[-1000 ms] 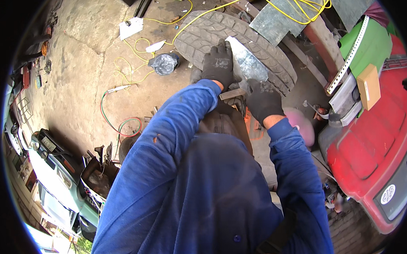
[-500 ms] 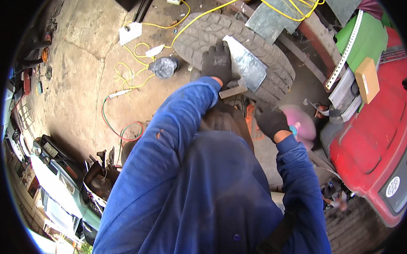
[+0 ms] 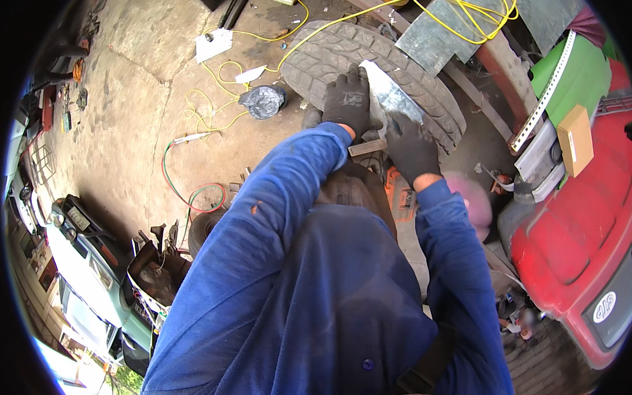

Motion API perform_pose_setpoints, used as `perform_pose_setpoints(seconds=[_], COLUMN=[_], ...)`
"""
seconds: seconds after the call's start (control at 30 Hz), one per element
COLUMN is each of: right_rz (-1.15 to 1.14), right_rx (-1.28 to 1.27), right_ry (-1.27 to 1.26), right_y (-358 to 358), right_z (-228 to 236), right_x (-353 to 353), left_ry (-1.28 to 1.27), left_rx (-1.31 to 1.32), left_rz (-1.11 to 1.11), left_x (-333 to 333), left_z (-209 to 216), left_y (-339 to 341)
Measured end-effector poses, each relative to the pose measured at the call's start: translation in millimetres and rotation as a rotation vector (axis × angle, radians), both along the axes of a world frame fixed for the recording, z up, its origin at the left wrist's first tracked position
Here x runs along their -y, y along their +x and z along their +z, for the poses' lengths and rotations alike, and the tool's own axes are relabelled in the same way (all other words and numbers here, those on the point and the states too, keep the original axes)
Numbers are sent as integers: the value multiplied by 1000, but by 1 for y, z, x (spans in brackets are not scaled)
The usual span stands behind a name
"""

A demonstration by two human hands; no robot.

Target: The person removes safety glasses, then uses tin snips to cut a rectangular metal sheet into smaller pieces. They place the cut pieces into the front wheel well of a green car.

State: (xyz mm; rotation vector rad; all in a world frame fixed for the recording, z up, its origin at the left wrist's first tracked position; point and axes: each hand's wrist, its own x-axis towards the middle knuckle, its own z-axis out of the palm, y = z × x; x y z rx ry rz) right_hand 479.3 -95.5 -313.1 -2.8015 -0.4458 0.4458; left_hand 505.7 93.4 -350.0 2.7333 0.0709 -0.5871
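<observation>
A bent piece of grey sheet metal (image 3: 400, 102) lies against the tread of a large tyre (image 3: 318, 52). My left hand (image 3: 347, 102), in a dark work glove, holds the sheet's left edge, with its fingers along the top of it. At the sheet's lower edge is my right hand (image 3: 413, 151), also gloved, its fingers closed at the metal; its palm side is hidden. A short brownish bar (image 3: 368, 148) sits between my hands, just below the sheet.
An orange tool or case (image 3: 399, 194) lies below my right hand. Yellow cord (image 3: 463, 15) runs over metal plates and the floor. A black plastic bag (image 3: 264, 102) sits left of the tyre. Right: a cardboard box (image 3: 575, 141) and a red body panel (image 3: 575, 237). A pink disc (image 3: 473, 202) is nearby.
My right hand has moved up and left from beside the pink disc to the sheet's lower edge. My left hand stays on the sheet. The whole view has shifted slightly.
</observation>
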Motion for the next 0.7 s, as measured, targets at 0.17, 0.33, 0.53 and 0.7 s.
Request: perform_pose_setpoints(seconds=[0.17,0.33,0.53,0.7], right_rz=[-58,-125,-3,174], right_rx=[-185,-322,-182,-305], right_ry=[-85,-120,33,-246], right_y=[61,83,75,62], right_z=[-4,3,-18,-6], right_x=[-46,-63,-45,-23], left_ry=[-18,-3,-140,-87], left_rx=[6,36,111,116], left_rz=[8,1,68,76], left_x=[-1,0,14,5], left_z=[1,-22,-63,-35], left_y=[1,-5,-21,-13])
